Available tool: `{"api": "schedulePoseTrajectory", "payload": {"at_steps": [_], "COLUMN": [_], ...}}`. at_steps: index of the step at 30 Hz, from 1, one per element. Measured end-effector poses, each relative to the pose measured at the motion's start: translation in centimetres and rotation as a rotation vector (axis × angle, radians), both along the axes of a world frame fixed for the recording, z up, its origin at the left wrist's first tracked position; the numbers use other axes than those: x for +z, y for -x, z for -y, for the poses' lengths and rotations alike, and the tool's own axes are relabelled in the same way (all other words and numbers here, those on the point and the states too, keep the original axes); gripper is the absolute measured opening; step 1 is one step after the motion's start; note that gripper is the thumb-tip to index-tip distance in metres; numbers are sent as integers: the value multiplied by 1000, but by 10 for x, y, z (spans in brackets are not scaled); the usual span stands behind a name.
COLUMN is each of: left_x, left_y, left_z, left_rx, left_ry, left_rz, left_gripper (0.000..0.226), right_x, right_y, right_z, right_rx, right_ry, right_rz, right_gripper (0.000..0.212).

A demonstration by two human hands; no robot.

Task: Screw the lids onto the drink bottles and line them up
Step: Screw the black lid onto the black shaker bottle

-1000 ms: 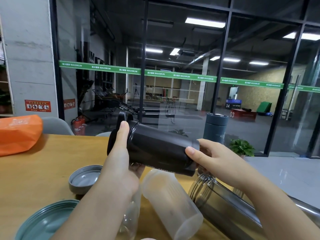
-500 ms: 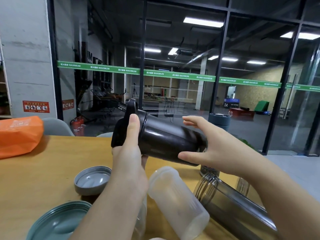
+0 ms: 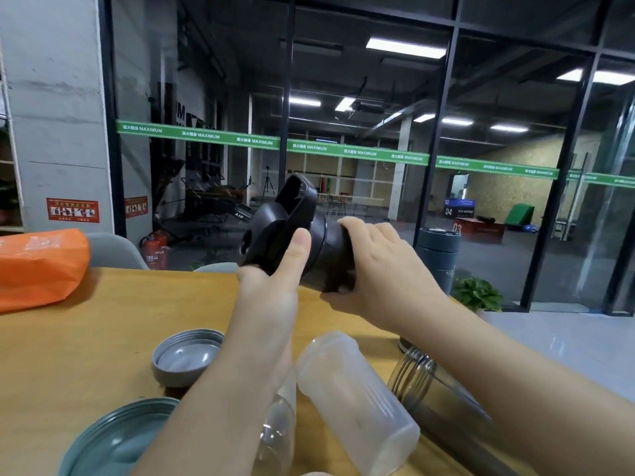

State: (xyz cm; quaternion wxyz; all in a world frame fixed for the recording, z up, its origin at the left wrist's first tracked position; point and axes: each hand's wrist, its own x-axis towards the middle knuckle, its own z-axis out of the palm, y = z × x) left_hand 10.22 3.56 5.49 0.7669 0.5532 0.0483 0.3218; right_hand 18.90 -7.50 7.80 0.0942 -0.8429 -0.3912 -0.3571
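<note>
Behind hands [image 3: 378, 269], black bottle [image 3: 330, 255] half-hidden.

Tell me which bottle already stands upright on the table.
The dark grey-blue bottle, capped, at the far right edge. The frosted plastic cup and the glass bottle lie on their sides, and the black shaker is held tilted in both hands.

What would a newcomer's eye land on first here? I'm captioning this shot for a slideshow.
First, the black bottle held tilted in mid-air at centre, its black lid gripped by the left hand, its body by the right hand. Then the orange bag on the wooden table, far left.
</note>
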Motion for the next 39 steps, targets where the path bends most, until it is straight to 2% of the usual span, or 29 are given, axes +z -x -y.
{"api": "schedulePoseTrajectory", "payload": {"at_steps": [2,5,8,10,12,16,21,32,39], "left_x": [-1,-1,0,-1,-1,-10,-16,-21,-24], "left_y": [2,3,6,6,7,9,12,10,9], "left_z": [-6,-15,-22,-30,-37,-54,-66,-73,-72], "left_rx": [-48,-47,-32,-21,-1,65,78,2,-30], "left_ry": [-117,-325,-437,-507,-609,-880,-1004,-1179,-1186], "left_rz": [-68,-189,-299,-328,-369,-526,-706,-960,-978], "left_gripper": [18,6,15,54,64,71,75,65,67], "right_x": [-3,-7,-14,-20,-25,-34,-45,-55,-57], "right_y": [-8,-19,-33,-42,-51,-67,-77,-84,-84], "right_z": [0,-1,-1,-2,-3,-8,-12,-16,-13], "right_rx": [-12,-11,-2,15,6,-23,-41,-161,-191], "right_ry": [-58,-136,-227,-309,-374,-483,-580,-618,-577], "right_rz": [-39,-166,-305,-380,-452,-665,-880,-1063,-1073], "right_gripper": [79,73,72,71,72,78,76,75,65]}}
